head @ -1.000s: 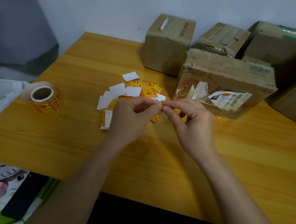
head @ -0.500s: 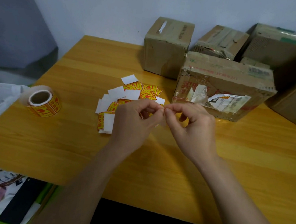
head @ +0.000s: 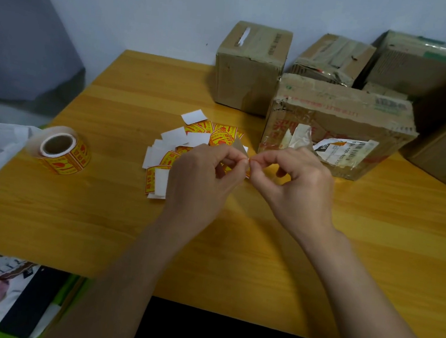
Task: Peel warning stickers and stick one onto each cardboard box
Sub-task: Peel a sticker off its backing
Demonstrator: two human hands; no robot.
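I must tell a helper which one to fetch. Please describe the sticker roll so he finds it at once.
On the yellow wooden table, look near its left edge, apart from the pile of loose yellow-and-red cut stickers. The yellow-and-red sticker roll lies there, the only round thing, with an open cardboard core.

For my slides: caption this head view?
Both hands peel a sticker above the table, near cardboard boxes.

Bare forearms, no sleeves, unadorned fingers [head: 255, 164]
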